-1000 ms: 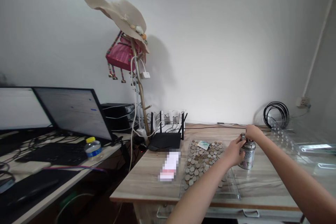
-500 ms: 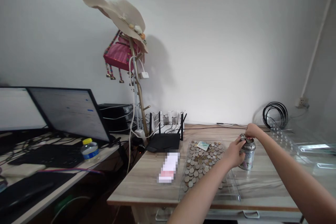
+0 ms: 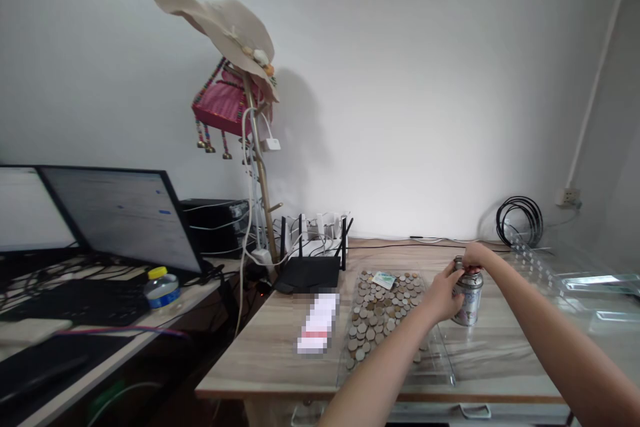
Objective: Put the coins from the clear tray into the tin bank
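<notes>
My wooden table (image 3: 280, 353) carries a clear tray (image 3: 440, 365) straight ahead of me, its floor spread with loose coins (image 3: 380, 307) and a small card (image 3: 384, 279) at the pile's twelve o'clock. At the tray's three o'clock edge stands a small tin can (image 3: 469, 300). At nine o'clock from the coins lies a pale, blurred packet (image 3: 316, 323). A black router (image 3: 309, 270) sits at eleven o'clock, near the back edge, with white plugs and cables (image 3: 323, 230) just behind it. A coil of black cable (image 3: 520, 220) rests at the far one o'clock corner, beside clear plastic lids (image 3: 575, 277).
</notes>
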`<state>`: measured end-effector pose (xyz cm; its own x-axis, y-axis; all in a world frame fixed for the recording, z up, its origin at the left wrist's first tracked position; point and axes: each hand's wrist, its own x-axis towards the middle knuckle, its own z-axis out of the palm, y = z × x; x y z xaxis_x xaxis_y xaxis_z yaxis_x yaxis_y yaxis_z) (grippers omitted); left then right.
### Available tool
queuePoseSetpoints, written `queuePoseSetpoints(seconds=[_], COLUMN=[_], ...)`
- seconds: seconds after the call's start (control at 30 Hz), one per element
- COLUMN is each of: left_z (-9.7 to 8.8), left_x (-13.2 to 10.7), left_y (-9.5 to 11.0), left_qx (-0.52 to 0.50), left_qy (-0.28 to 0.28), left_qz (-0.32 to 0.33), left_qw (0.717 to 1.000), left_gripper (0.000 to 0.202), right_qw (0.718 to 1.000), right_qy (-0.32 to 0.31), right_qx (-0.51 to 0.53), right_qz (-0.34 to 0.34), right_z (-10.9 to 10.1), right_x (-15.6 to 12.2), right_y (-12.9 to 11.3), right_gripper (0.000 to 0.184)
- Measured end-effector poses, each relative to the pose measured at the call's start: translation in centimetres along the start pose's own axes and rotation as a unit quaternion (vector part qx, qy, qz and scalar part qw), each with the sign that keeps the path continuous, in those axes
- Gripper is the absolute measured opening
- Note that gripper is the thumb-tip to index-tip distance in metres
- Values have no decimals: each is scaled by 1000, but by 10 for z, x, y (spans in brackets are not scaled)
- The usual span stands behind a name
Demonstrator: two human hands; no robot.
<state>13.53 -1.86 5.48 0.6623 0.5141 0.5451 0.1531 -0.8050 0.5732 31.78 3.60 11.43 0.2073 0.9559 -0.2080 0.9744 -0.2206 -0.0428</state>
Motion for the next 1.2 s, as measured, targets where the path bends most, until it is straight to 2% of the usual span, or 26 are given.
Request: queuePoseSetpoints(seconds=[0.1, 0.17, 0.43, 0.57, 0.7, 0.83, 0.93, 1.03, 1.1, 1.2], left_z=[0, 0, 2, 1, -6, -21, -39, -58, -69, -83], left_x=[0, 0, -1, -1, -6, -13, -19, -29, -39, -56], left_y=[-1, -1, -3, 0, 6, 4, -10, -31, -45, -63], left_qx=[-3, -6, -21, -21, -14, 8, 46, 109, 165, 245], left_qy=[15, 22, 34, 33, 22, 48, 96, 112, 110, 78], left_qz=[8, 8, -1, -12, -30, -18, -46, -84, -132, -226], left_qw=[1000, 1000, 999, 999, 999, 999, 993, 984, 971, 940], left_gripper=[54, 52, 52, 51, 50, 47, 43, 38, 38, 35], right_qw=[997, 996, 997, 997, 990, 973, 963, 960, 957, 931], right_qy=[-52, -61, -22, 39, 138, 228, 268, 279, 289, 362], right_qx=[12, 20, 39, 32, 28, 16, 14, 14, 14, 8], right_qz=[51, 65, 64, 52, 31, 17, 9, 12, 3, -45], right_z=[2, 2, 3, -2, -12, -10, 2, 17, 27, 42], right_x=[4, 8, 9, -2, -25, -51, -64, -72, -76, -77], right_y=[-4, -6, -16, -19, -6, 10, 11, 5, 3, 5], right_gripper=[29, 25, 18, 20, 34, 27, 22, 22, 27, 37])
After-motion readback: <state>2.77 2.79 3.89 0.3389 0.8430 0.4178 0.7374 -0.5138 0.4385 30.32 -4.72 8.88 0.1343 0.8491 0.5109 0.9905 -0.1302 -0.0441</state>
